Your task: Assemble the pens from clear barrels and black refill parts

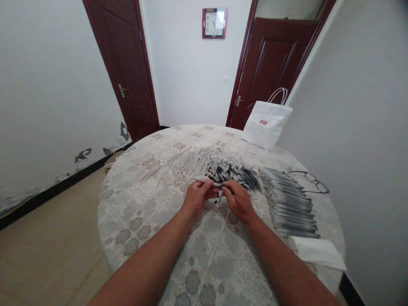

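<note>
My left hand (195, 199) is closed around a pale pen barrel (198, 180), which lies nearly level and points left. At the barrel's right end, the fingers of my right hand (238, 203) pinch together on a small dark pen part, too small to make out clearly. Just beyond both hands lies a heap of pen parts: clear barrels (186, 165) on the left, small white pieces (231, 160) at the back, and black-tipped thin refills (251, 177) on the right. A few black bits are scattered under my fingers.
A long row of pens (293, 206) lies side by side at the right. Near it are eyeglasses (315, 183) and a folded white sheet (317, 251). A white paper bag (267, 124) stands at the round table's far right edge, on the patterned tablecloth (140, 212).
</note>
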Demonstrator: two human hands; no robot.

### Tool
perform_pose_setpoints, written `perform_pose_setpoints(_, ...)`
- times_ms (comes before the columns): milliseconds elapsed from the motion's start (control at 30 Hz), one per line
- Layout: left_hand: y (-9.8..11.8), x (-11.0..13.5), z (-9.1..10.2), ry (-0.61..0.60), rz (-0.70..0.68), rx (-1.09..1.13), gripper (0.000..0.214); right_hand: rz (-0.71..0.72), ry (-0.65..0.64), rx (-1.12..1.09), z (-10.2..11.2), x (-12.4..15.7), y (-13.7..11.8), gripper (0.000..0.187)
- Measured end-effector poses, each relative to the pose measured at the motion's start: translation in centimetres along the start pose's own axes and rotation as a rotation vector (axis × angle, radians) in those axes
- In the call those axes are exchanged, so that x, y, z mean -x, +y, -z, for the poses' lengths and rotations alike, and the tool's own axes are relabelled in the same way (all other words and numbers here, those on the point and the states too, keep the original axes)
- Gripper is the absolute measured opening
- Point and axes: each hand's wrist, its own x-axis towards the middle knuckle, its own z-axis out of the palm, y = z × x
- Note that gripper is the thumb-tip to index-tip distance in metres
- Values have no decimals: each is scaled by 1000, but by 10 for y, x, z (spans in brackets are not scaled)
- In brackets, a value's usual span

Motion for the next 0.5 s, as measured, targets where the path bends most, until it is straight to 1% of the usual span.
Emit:
perform_pose_setpoints(167, -1, -1, 2, -1, 5, 2, 35, 59, 11, -6, -1, -1, 4, 13)
perform_pose_setpoints(333, 1, 0, 0, 33, 15, -1, 34, 146, 26, -9, -1, -1, 7, 16)
perform_pose_setpoints(400, 2, 1, -2, 32, 13, 5, 34, 125, 36, -12, -1, 0, 6, 17)
perform_pose_setpoints(500, 2, 2, -3, 17, 5, 10, 33, 23, 34, 2, -1, 0, 2, 17)
